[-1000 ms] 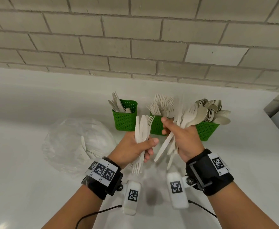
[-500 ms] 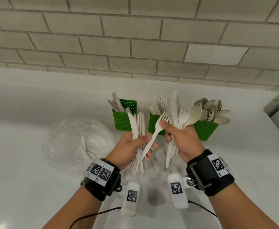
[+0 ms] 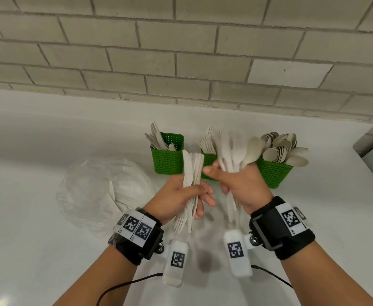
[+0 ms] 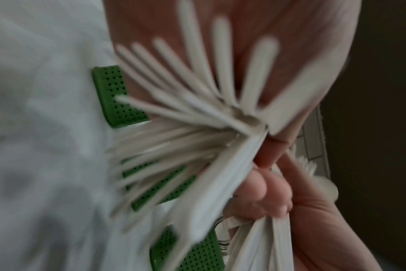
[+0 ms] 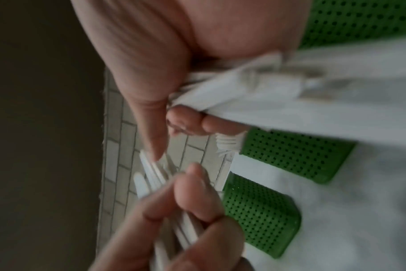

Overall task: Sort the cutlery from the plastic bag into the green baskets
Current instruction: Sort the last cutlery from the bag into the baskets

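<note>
Now that the single pale fork passed across a moment ago is sitting inside the left hand (image 3: pixel 179 195)'s bundle of pale disposable cutlery (image 3: pixel 192 171), the right hand (image 3: pixel 240 182) is gripping its mixed bunch (image 3: pixel 232 151) in front of the three green perforated baskets (image 3: pixel 168 161), so sorting is continuing while the clear plastic bag (image 3: pixel 97 188) left of them is holding more.

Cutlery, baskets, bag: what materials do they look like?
Cutlery in the left hand and right hand: the knives and forks and spoon look like matte off-white plastic or fibre composite; dull, no metallic glint. Green baskets: moulded plastic, perforated grid walls, slight sheen. Plastic bag: thin clear film, crumpled, contents showing through.
</note>
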`<action>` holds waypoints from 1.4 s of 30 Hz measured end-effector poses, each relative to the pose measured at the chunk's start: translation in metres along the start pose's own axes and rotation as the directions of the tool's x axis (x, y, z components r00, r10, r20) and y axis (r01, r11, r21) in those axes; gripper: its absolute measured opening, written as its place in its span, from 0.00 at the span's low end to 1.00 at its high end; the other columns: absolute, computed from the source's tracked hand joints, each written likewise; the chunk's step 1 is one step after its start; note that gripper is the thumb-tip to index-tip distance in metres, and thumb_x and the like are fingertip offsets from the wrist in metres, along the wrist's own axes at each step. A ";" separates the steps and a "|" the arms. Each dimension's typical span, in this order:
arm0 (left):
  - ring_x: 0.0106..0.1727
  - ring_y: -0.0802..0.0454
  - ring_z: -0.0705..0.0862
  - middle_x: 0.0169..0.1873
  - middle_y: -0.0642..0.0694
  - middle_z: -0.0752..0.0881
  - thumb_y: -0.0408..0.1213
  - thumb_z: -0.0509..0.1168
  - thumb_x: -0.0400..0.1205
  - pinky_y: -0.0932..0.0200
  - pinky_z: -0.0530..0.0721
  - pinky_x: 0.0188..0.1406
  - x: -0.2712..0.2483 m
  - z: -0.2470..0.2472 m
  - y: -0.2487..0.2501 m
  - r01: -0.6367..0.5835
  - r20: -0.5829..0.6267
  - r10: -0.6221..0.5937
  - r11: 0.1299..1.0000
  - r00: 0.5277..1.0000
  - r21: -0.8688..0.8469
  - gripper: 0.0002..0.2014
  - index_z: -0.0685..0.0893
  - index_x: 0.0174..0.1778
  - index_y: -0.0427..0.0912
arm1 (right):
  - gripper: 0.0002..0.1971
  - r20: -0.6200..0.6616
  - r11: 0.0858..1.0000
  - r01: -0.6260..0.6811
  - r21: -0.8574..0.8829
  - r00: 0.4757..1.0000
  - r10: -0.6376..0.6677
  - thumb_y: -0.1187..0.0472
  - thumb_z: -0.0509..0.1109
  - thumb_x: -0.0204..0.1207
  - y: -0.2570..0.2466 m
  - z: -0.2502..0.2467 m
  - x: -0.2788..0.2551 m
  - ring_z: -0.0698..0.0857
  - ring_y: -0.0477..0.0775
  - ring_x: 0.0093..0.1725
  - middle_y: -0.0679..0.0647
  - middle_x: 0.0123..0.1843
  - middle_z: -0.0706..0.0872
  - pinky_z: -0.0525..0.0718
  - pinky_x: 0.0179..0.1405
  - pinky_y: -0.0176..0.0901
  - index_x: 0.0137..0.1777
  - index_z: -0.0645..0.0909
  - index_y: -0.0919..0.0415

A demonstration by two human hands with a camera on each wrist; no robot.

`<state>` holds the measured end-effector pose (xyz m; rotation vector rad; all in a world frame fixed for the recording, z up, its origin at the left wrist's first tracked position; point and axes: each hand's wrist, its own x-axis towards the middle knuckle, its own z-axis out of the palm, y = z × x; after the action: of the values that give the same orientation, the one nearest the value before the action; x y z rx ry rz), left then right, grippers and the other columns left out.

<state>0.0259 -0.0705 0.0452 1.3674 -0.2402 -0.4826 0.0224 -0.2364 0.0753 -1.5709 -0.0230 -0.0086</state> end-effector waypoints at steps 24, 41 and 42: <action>0.15 0.52 0.73 0.36 0.35 0.89 0.30 0.70 0.80 0.63 0.71 0.12 -0.002 -0.024 -0.001 0.002 -0.201 0.023 0.992 0.979 0.123 0.07 0.91 0.36 0.38 | 0.24 0.192 0.815 0.310 -0.490 0.950 -0.246 0.60 0.90 0.53 -0.007 -0.035 0.004 0.82 0.41 0.38 0.44 0.41 0.82 0.80 0.37 0.36 0.50 0.87 0.60; 0.15 0.55 0.65 0.16 0.49 0.74 0.41 0.77 0.69 0.66 0.60 0.13 0.010 0.004 0.005 -0.146 -0.398 0.104 0.986 0.911 -0.076 0.13 0.86 0.43 0.37 | 0.18 0.143 1.000 -0.012 -0.001 0.990 0.012 0.68 0.81 0.69 0.029 0.004 -0.007 0.79 0.48 0.31 0.56 0.37 0.84 0.76 0.23 0.40 0.57 0.87 0.54; 0.15 0.54 0.65 0.16 0.48 0.73 0.40 0.77 0.71 0.66 0.60 0.13 0.011 0.005 0.006 -0.147 -0.415 0.112 0.988 0.903 -0.054 0.12 0.87 0.43 0.35 | 0.18 0.108 1.000 -0.025 -0.004 0.994 0.026 0.68 0.82 0.68 0.032 0.004 -0.006 0.79 0.50 0.32 0.56 0.37 0.84 0.76 0.24 0.41 0.57 0.86 0.55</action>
<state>0.0346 -0.0789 0.0503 1.3273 0.0363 -0.0832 0.0173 -0.2329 0.0436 -1.5729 -0.0878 0.0964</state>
